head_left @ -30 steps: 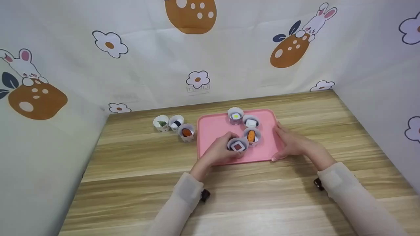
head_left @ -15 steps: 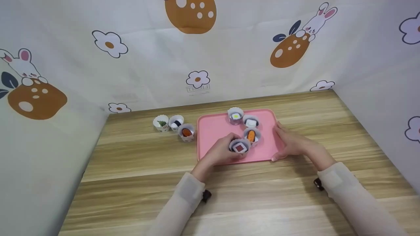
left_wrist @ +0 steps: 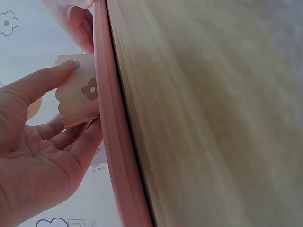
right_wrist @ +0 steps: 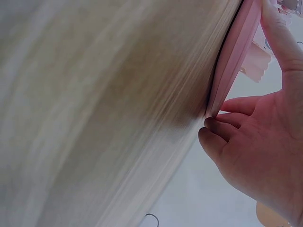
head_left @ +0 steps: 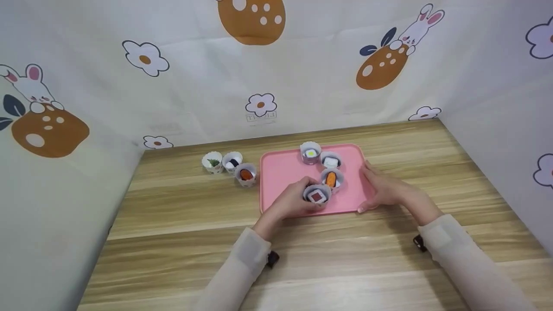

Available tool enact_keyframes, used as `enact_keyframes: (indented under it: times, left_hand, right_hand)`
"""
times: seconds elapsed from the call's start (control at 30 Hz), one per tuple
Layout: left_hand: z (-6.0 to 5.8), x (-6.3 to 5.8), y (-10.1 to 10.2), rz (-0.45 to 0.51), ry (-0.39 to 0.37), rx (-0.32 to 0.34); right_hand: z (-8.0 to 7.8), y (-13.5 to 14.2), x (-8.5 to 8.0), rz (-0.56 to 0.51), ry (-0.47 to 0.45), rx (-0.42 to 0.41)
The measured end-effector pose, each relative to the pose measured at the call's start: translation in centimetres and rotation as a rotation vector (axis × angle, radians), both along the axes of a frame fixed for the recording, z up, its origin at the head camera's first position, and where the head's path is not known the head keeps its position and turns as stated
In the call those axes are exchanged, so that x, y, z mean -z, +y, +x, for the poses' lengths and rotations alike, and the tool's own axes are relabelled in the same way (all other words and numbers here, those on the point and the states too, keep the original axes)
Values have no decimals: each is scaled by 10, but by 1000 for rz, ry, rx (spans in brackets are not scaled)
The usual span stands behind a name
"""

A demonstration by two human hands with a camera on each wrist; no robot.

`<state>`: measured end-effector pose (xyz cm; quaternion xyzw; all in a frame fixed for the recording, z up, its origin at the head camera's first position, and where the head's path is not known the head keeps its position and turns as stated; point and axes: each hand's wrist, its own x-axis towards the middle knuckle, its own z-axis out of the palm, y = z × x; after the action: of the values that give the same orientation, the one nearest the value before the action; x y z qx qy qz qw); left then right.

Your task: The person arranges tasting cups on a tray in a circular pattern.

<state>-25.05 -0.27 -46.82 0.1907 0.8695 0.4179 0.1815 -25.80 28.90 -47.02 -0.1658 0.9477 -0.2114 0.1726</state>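
The left hand [head_left: 293, 201] grasps a pale, scallop-rimmed paper cup [left_wrist: 75, 99] between thumb and fingers, over the near part of a pink, round-cornered rectangular tray [head_left: 278, 168]; the right hand [head_left: 386, 189], thumb and fingers spread, touches the tray's near right corner. Beneath lies a light wood-grain table [head_left: 181, 259], backed by off-white cloth [head_left: 194, 90] printed with rabbits, orange-brown fruit and flowers. Flat pink shows between the tray's left rim and three filled paper cups [head_left: 310, 160] farther right; three more filled cups [head_left: 247, 183] cluster on the wood just beyond its left edge. The grasped cup bears a tan flower outside and contains a white square block [head_left: 317, 196] with a dark red centre; its base is hidden.
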Motion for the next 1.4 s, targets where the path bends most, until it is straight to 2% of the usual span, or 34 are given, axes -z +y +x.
enact_keyframes:
  times: [0.4, 0.73, 1.1, 1.4]
  left_hand:
    - [0, 1, 1, 13, 32, 18]
    - [0, 1, 3, 3, 1, 9]
    - [0, 1, 1, -16, 9, 13]
    - [1, -2, -1, 24, -16, 9]
  right_hand:
    - [0, 2, 0, -19, 3, -15]
    - [0, 2, 0, -21, -1, -13]
    - [-1, 2, 2, -16, -2, -13]
    - [-1, 3, 2, -19, 24, -26]
